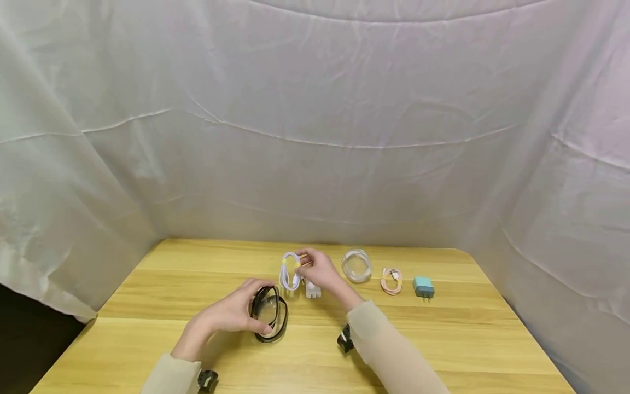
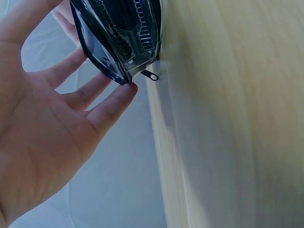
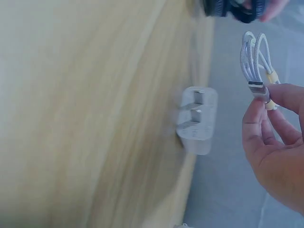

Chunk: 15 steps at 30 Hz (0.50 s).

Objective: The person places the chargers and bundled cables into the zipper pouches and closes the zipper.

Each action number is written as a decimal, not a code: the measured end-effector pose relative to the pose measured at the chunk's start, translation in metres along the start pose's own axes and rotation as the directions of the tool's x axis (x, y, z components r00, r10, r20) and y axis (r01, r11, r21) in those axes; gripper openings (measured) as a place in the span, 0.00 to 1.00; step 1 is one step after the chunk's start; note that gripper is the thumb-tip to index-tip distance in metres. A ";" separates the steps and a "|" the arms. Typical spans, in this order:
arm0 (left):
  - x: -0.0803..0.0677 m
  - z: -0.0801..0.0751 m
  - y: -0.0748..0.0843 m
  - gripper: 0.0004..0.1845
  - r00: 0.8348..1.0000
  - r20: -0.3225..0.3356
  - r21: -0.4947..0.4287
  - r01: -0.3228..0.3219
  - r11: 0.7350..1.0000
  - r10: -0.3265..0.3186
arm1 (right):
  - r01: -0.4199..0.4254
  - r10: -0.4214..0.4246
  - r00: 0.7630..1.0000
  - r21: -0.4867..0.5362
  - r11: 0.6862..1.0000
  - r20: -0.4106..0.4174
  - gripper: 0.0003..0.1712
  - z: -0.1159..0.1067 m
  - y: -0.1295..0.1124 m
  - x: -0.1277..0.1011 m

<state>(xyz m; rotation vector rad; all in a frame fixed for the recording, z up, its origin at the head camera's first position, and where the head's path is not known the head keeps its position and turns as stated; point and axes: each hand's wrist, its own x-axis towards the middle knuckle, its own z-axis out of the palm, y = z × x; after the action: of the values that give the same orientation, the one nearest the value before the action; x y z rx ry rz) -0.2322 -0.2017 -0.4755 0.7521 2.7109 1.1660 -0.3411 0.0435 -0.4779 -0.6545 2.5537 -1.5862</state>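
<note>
My left hand holds a clear zip pouch with black trim on the table, thumb at the near side and fingers at the far side. The pouch's mouth gapes, and a zipper pull hangs at its corner in the left wrist view. In my right hand a coiled white charging cable is pinched between thumb and fingers, raised above the table just beyond the pouch. A yellow tie wraps the coil, and its USB plug shows at the fingertips. Under the right hand lies a white plug adapter, prongs showing.
Right of my right hand lie a clear-white round coil, a pink cable coil with a yellow tie, and a teal plug adapter. They rest on the wooden table. Pale curtains hang behind and at both sides.
</note>
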 end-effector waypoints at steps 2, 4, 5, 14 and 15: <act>0.000 0.000 0.000 0.52 1.000 0.002 -0.009 0.015 1.000 -0.015 | 0.007 -0.007 1.000 0.037 0.999 -0.008 0.26 -0.003 -0.002 -0.006; -0.001 -0.001 0.000 0.53 1.000 0.006 -0.018 0.023 1.000 -0.023 | 0.010 -0.010 1.000 0.085 0.996 -0.005 0.26 -0.005 -0.005 -0.011; -0.001 -0.001 -0.001 0.53 1.000 0.007 -0.020 0.024 1.000 -0.024 | 0.003 -0.003 1.000 0.105 0.994 -0.002 0.26 -0.006 -0.007 -0.014; -0.002 -0.006 -0.001 0.52 1.000 0.002 -0.015 0.024 1.000 -0.024 | -0.062 0.055 0.997 0.143 0.988 0.049 0.27 -0.005 -0.018 -0.038; -0.002 -0.006 -0.001 0.52 1.000 0.001 -0.013 0.021 1.000 -0.021 | -0.063 0.056 0.997 0.135 0.989 0.053 0.26 -0.005 -0.019 -0.040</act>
<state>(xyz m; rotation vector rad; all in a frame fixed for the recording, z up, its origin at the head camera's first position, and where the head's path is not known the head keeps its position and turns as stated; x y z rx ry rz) -0.2330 -0.2070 -0.4721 0.7206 2.7010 1.1772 -0.3005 0.0557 -0.4660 -0.5899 2.3813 -1.6850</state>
